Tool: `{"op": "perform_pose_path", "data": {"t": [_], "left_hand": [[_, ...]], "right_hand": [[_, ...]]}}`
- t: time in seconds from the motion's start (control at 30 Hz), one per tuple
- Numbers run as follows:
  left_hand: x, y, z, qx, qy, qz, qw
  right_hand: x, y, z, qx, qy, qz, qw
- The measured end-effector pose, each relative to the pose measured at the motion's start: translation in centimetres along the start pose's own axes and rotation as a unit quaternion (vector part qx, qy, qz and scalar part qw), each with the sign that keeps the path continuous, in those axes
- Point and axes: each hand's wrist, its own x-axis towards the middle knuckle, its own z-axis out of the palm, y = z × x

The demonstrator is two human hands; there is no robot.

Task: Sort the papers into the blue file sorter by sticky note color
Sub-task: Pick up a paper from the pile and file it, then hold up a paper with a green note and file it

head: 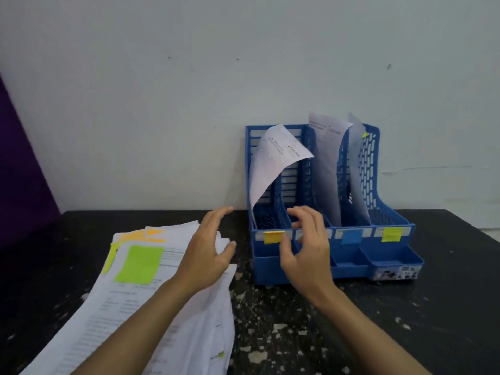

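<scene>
A blue file sorter (389, 266) stands against the wall with an orange label (273, 237), a blue label (351, 236) and a yellow-green label (391, 234) on its front rail. One sheet (270, 163) curls out of the leftmost slot; two more sheets (328, 158) stand in slots on the right. A stack of papers (135, 307) lies at the left, its top sheet bearing a green sticky note (139, 263). My left hand (208, 255) hovers over the stack's right edge, fingers relaxed. In front of the sorter's left slots my right hand (308, 253) is held loosely curled and empty.
The sorter and papers sit on a dark speckled tabletop (297, 334) pushed against a white wall. A purple panel (19, 171) rises at the far left. Orange sticky notes (151, 234) peek from lower sheets of the stack.
</scene>
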Motion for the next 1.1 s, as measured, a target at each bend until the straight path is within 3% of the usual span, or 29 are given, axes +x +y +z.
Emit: {"op": "perform_pose_path", "data": {"t": [0.2, 0.37, 0.5, 0.63, 0.87, 1.0, 1.1], "left_hand": [[-4.5, -3.6, -4.7, -0.027, 0.04, -0.16, 0.986], [-7.3, -6.4, -8.2, 0.055, 0.065, -0.248, 0.965], [-8.9, -7.9, -10.6, 0.145, 0.094, -0.334, 0.927], [-9.7, -9.0, -12.0, 0.129, 0.086, -0.414, 0.897], [-10.4, -9.3, -11.9, 0.031, 0.123, -0.414, 0.901], [-10.6, -9.0, -11.7, 0.004, 0.134, -0.404, 0.905], [-10.4, -8.8, -11.5, 0.01, 0.119, -0.402, 0.908]], "right_hand": [[-4.9, -2.7, 4.7, 0.071, -0.12, 0.015, 0.99], [-7.9, -3.6, 7.4, 0.084, -0.206, 0.071, 0.972], [-7.7, -3.7, 8.0, 0.063, -0.246, 0.149, 0.956], [-7.6, -3.7, 8.1, 0.044, -0.265, 0.192, 0.944], [-6.9, -4.0, 7.6, 0.073, -0.283, 0.269, 0.918], [-6.7, -3.7, 6.8, 0.161, -0.252, 0.286, 0.91], [-6.7, -4.0, 6.1, 0.255, -0.217, 0.335, 0.881]]}}
